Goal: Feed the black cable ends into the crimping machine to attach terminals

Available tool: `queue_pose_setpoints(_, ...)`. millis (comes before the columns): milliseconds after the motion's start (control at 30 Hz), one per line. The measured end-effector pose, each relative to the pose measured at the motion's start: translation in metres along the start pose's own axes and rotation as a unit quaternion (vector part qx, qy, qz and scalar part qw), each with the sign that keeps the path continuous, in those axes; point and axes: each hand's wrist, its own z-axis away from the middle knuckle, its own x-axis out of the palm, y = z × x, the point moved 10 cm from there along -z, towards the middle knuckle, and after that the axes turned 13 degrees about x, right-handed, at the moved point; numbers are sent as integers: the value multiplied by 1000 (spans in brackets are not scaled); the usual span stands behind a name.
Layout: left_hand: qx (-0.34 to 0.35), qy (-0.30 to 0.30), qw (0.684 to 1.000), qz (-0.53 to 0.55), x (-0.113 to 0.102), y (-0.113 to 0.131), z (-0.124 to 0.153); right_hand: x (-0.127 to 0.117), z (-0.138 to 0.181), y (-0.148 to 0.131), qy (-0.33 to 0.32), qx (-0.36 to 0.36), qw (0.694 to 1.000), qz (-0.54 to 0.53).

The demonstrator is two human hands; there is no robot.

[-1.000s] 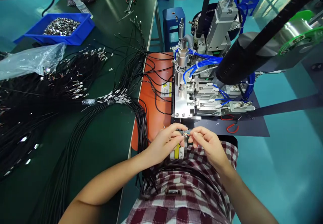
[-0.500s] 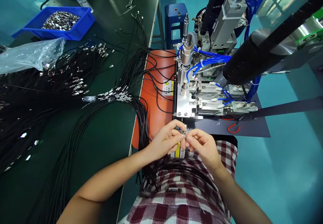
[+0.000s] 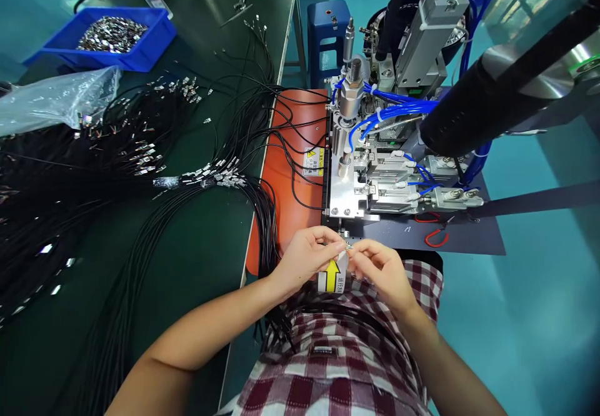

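Observation:
My left hand and my right hand meet in front of the machine, fingertips nearly touching. Thumb and forefinger of the left are pinched on a small silvery cable end. The right fingertips pinch at the other side of this same piece, which they largely hide. Just below is a white label with a yellow arrow. Beside my left wrist, a bundle of black cables hangs over the table edge. The machine's metal fixture stands just beyond my fingers.
Black cables with silvery connectors lie across the green table. A blue bin holds many small metal parts. An orange-red sheet bridges table and machine. Red-handled pliers rest on the grey base. A blue stool stands behind.
My left fingers have drawn in to a tighter pinch, uncovering more of the yellow arrow label. Both hands stay close together at the same spot; the view has shifted slightly.

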Motion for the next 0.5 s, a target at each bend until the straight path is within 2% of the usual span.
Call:
queue_pose_setpoints(133, -7, -12, 1000, 8, 1, -1, 1, -12, -8, 7, -6, 22, 998, -54)
queue_pose_setpoints(500, -23, -35, 998, 50, 5, 0, 2, 0, -11, 15, -35, 47, 996, -74)
